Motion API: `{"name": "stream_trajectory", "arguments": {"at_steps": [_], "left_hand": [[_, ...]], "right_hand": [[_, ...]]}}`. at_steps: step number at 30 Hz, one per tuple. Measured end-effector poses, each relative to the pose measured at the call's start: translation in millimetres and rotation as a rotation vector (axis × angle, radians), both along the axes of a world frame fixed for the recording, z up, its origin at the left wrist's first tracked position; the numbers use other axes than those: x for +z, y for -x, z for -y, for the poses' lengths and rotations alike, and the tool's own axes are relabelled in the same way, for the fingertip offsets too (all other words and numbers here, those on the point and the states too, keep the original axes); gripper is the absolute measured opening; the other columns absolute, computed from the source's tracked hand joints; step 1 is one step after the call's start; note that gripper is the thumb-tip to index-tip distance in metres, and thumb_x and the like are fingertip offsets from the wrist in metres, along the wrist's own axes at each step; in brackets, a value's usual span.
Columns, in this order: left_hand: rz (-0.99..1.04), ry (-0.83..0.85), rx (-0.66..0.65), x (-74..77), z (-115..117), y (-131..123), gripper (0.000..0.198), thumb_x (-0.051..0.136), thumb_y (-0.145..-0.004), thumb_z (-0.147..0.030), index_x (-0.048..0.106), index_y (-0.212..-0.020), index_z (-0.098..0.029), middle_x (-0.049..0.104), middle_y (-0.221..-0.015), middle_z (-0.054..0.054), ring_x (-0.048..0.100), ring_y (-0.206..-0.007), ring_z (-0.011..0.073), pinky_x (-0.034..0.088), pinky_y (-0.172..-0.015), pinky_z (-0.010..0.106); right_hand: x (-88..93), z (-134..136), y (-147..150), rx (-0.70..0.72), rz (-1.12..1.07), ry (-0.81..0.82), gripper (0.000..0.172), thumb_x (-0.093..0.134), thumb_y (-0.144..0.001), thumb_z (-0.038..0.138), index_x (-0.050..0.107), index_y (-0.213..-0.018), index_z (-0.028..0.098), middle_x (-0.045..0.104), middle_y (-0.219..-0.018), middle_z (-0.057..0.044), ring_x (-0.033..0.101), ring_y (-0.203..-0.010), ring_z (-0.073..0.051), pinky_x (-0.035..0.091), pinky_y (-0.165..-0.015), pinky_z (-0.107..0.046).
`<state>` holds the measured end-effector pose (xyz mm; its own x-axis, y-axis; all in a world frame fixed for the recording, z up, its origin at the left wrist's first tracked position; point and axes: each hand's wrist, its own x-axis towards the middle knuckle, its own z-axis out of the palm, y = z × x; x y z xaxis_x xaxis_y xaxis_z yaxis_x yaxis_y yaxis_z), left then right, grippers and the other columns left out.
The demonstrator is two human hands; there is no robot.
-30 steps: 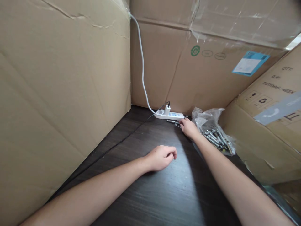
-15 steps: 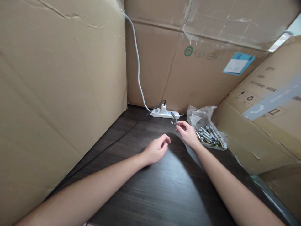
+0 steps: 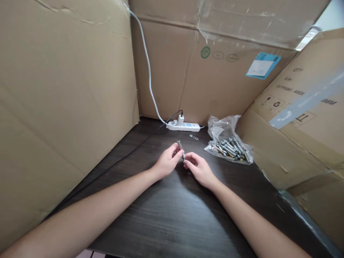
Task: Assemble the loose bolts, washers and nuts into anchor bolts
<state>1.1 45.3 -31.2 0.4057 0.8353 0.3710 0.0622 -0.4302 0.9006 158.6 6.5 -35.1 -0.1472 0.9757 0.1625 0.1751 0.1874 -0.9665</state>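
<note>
- The left hand grips a metal bolt between thumb and fingers, tilted, its upper end showing above them.
- The right hand, just beside the left, has fingertips pinched at the bolt's lower end.
- Just beyond the hands, small metal rings lie on the desk.
- Beyond those rings is a white power strip.
- Past the right hand, a clear bag holds more bolts.

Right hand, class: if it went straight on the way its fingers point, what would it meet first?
Most likely the metal piece held in the left hand, just beyond the right hand's fingertips; contact there is hard to judge.
</note>
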Motion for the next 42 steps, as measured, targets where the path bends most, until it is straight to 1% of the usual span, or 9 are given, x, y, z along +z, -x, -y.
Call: {"name": "stream_trajectory", "arguments": {"at_steps": [3,12,17,21,24,28,31,36,42], "left_hand": [[-0.071,-0.013,0.010,2.2,1,0,0.020,0.045,-0.092,-0.034,0.050,-0.085,-0.015,0.051,-0.076,0.000,0.047,-0.069,0.0118,0.041,-0.066,0.024],[-0.153,-0.062,0.013,3.1,0,1,0.021,0.043,-0.093,-0.034,0.050,-0.085,-0.015,0.053,-0.077,0.000,0.049,-0.071,0.0124,0.040,-0.067,0.024],[-0.309,-0.089,0.008,2.0,3,-1,0.022,0.046,-0.091,-0.035,0.049,-0.078,-0.016,0.054,-0.070,-0.002,0.047,-0.063,0.0113,0.036,-0.059,0.022],[-0.415,-0.133,-0.016,0.8,4,-1,0.020,0.047,-0.091,-0.033,0.057,-0.085,-0.017,0.061,-0.078,0.001,0.053,-0.069,0.0139,0.039,-0.063,0.024],[-0.475,-0.165,-0.024,2.3,5,0,0.021,0.047,-0.091,-0.033,0.061,-0.089,-0.018,0.064,-0.083,0.003,0.056,-0.073,0.0157,0.040,-0.065,0.025],[-0.564,-0.216,-0.024,4.8,7,1,0.021,0.045,-0.092,-0.032,0.060,-0.089,-0.018,0.064,-0.083,0.003,0.057,-0.074,0.0165,0.041,-0.066,0.025],[-0.616,-0.279,-0.016,4.7,7,1,0.019,0.045,-0.092,-0.031,0.059,-0.091,-0.019,0.065,-0.088,0.004,0.059,-0.079,0.0177,0.042,-0.069,0.026],[-0.687,-0.337,-0.010,6.3,10,1,0.023,0.041,-0.094,-0.033,0.059,-0.089,-0.019,0.066,-0.090,0.005,0.059,-0.082,0.0192,0.041,-0.073,0.028],[-0.672,-0.324,-0.095,10.3,11,1,0.039,0.030,-0.098,-0.039,0.060,-0.082,-0.019,0.066,-0.083,0.003,0.059,-0.075,0.0159,0.038,-0.068,0.025]], "right_hand": [[-2.1,-1,0,0.006,-0.005,-0.006,0.016,0.061,-0.078,0.035,0.057,-0.085,0.021,0.058,-0.073,0.002,0.056,-0.066,-0.015,0.046,-0.066,-0.030],[-4.2,-6,-3,0.026,-0.015,0.000,0.014,0.060,-0.077,0.032,0.057,-0.085,0.020,0.058,-0.074,0.002,0.056,-0.067,-0.014,0.047,-0.066,-0.029],[0.6,-8,-6,0.014,-0.212,0.113,0.025,0.064,-0.071,0.026,0.055,-0.094,0.021,0.058,-0.078,0.002,0.059,-0.067,-0.013,0.049,-0.068,-0.029],[2.2,-8,-9,0.023,-0.357,0.144,0.028,0.063,-0.071,0.025,0.056,-0.098,0.022,0.059,-0.085,0.001,0.060,-0.070,-0.012,0.050,-0.071,-0.029],[0.9,-7,-9,0.018,-0.399,0.144,0.025,0.064,-0.073,0.030,0.058,-0.096,0.023,0.059,-0.090,0.000,0.060,-0.069,-0.012,0.051,-0.071,-0.029],[0.0,-7,-6,0.010,-0.372,0.128,0.026,0.064,-0.077,0.041,0.060,-0.094,0.022,0.060,-0.082,0.001,0.059,-0.066,-0.012,0.051,-0.067,-0.029],[0.5,-8,-5,0.000,-0.308,0.105,0.029,0.065,-0.077,0.045,0.064,-0.093,0.022,0.060,-0.078,0.001,0.057,-0.064,-0.012,0.051,-0.065,-0.028],[1.7,-8,-4,0.004,-0.263,0.075,0.027,0.066,-0.077,0.045,0.065,-0.090,0.021,0.058,-0.080,0.001,0.055,-0.063,-0.010,0.050,-0.062,-0.025],[2.4,-4,-1,0.066,-0.236,0.057,0.025,0.063,-0.080,0.045,0.061,-0.092,0.023,0.057,-0.085,0.001,0.054,-0.060,-0.009,0.051,-0.058,-0.025]]}}
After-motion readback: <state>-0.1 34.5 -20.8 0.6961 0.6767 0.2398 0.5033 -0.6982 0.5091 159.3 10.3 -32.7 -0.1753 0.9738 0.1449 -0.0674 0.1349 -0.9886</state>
